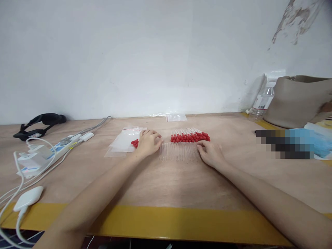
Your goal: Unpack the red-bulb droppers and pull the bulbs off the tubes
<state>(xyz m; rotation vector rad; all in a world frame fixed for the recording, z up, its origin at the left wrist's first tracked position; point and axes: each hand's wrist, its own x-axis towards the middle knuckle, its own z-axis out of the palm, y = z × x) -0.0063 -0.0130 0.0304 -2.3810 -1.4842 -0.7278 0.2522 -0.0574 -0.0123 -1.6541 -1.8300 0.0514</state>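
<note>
A row of thin clear glass tubes (pixel 178 152) lies side by side on the table between my hands. Behind it is a row of droppers with red rubber bulbs (pixel 190 137), their clear stems pointing towards the wall. My left hand (pixel 149 141) is at the left end of the clear row, fingers loosely bent and apart. Several loose red bulbs (pixel 135 143) lie beside it, partly hidden by the hand, by clear zip bags (pixel 123 140). At the right end, my right hand (pixel 211 154) rests with bent fingers, thumb and forefinger apart, tips near the outermost tubes.
A power strip (pixel 61 148) with chargers and white cables lies left, near a black head strap (pixel 41 124). Another small bag (pixel 176 118) lies by the wall. At right are a bottle (pixel 264 100), a grey-beige bag (pixel 293 102) and blue-white packaging (pixel 316 140). Yellow tape (pixel 166 221) lines the front edge.
</note>
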